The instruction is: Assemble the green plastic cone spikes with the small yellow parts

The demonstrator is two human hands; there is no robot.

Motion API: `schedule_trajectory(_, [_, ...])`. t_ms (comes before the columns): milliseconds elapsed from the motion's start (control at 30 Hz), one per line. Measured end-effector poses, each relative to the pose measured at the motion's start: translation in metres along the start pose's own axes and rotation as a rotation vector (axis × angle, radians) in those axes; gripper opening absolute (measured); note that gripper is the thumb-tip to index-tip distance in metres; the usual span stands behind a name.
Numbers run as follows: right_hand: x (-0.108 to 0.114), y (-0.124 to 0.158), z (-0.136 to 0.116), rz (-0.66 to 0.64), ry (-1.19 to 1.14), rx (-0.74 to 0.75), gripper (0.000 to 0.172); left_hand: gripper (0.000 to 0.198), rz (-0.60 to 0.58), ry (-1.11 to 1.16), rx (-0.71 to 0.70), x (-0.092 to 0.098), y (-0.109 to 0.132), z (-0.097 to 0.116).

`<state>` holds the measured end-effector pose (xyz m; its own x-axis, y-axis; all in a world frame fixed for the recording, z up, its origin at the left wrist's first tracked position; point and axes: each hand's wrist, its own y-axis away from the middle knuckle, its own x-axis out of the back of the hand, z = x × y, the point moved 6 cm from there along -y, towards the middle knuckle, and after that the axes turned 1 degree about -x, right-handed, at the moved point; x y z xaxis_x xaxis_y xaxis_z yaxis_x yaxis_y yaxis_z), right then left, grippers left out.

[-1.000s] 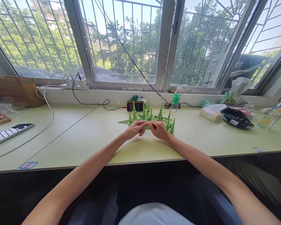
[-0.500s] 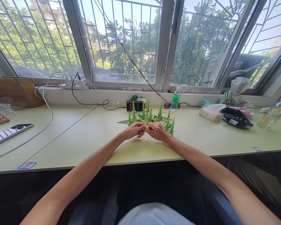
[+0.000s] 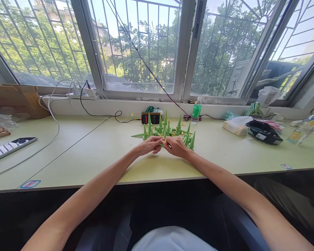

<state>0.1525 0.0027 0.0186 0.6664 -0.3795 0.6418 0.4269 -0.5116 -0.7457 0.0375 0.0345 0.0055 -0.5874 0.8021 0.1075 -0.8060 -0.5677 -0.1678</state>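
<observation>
My left hand [image 3: 149,145] and my right hand [image 3: 176,146] meet over the table, fingers pinched on one green watering spike [image 3: 162,144] with a small yellow valve [image 3: 165,142]. Most of that spike is covered by my fingers. Just beyond my hands stands a cluster of similar green watering spikes [image 3: 179,125], many with cone tips pointing up, some lying on their sides. More upright cones [image 3: 192,141] sit close to the right of my right hand. Small yellow valves stick out among the green parts.
Behind the cluster stands a phone [image 3: 151,119] with a lit display, and a green-labelled bottle [image 3: 196,111]. To the right are a tissue box [image 3: 235,126], a black strapped item [image 3: 264,131] and another bottle [image 3: 306,127]. A phone [image 3: 12,148] and white cable [image 3: 54,122] lie left.
Both hands stay in almost the same place with the spike between them. The yellow valve in my fingers shows at a slightly different angle.
</observation>
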Motion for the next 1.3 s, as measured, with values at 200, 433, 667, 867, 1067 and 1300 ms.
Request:
schedule_trajectory(200, [0.0, 0.0, -0.006, 0.034, 0.156, 0.129, 0.03, 0.039, -0.024, -0.034, 0.0, 0.002, -0.001, -0.003])
schedule_trajectory(433, [0.0, 0.001, -0.007, 0.047, 0.245, 0.172, 0.03, 0.039, -0.027, -0.044, -0.001, 0.005, -0.002, -0.006])
schedule_trajectory(667, [0.002, 0.0, -0.01, 0.071, 0.247, 0.18, 0.032, 0.037, -0.02, -0.021, 0.004, 0.003, -0.001, -0.003])
schedule_trajectory(867, [0.007, -0.001, -0.012, 0.182, 0.215, 0.188, 0.033, 0.033, -0.019, 0.078, -0.006, -0.008, -0.004, 0.002])
schedule_trajectory(1067, [0.011, -0.001, -0.014, 0.237, 0.245, 0.203, 0.036, 0.037, 0.024, 0.156, -0.017, -0.009, -0.009, -0.002])
schedule_trajectory(1300, [0.015, -0.001, -0.018, 0.269, 0.263, 0.244, 0.039, 0.035, 0.037, 0.15, -0.081, -0.012, -0.007, 0.008])
